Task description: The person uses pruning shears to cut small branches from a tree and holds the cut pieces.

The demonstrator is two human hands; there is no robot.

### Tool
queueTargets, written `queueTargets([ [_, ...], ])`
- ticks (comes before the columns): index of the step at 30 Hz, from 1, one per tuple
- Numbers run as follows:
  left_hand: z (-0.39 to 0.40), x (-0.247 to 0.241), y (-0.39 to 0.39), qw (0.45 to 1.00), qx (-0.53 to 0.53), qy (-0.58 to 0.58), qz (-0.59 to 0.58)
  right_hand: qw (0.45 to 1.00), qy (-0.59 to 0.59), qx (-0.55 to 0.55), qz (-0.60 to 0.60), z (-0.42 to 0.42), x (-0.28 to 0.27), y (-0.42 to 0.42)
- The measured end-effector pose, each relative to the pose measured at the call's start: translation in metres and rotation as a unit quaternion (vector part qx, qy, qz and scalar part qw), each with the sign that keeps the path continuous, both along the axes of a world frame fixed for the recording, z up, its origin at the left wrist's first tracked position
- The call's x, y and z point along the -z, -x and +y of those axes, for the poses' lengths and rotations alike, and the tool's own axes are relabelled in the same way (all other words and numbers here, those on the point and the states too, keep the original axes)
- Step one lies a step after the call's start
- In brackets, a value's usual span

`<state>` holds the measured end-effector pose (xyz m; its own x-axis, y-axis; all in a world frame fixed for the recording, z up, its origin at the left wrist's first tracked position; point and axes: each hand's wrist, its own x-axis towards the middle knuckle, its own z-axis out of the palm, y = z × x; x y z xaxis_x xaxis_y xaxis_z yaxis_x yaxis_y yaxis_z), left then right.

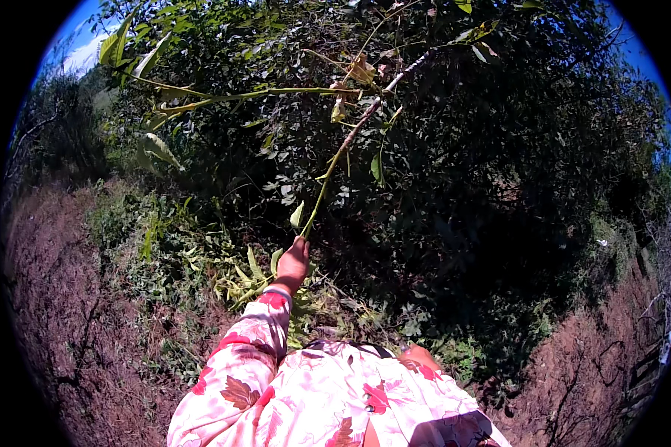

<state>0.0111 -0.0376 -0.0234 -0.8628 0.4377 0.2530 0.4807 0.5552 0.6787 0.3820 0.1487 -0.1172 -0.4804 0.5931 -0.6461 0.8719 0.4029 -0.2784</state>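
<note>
My left hand (293, 264) is stretched forward and closed around the green lower stem of a leafy branch (344, 146). From my fist the branch slants up and to the right, turning brown and then pale grey. A long green side shoot (268, 92) runs off it to the left, with broad leaves at its tip. Dry, curled leaves (361, 70) hang near the fork. Low at my right side, my right hand (419, 356) shows only in part past my floral shirt. A small greyish thing (405, 347) is at its fingers; what it is cannot be made out.
A dense, dark leafy bush (458, 167) fills the space ahead. Low green weeds (162, 279) grow in front of it. Dry reddish-brown ground (61, 290) lies at the left. A grey trunk or branch (670, 296) stands at the far right edge.
</note>
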Motion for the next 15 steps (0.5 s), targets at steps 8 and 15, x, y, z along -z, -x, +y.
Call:
queueTargets([
  [8,0.001,0.01,0.004,1.0,-0.018,0.004,0.011,0.999,-0.002,0.051,-0.002,0.0,-0.031,-0.004],
  [15,0.007,0.016,-0.001,0.999,-0.007,-0.025,0.032,0.968,-0.109,0.045,0.22,0.03,-0.158,0.07],
])
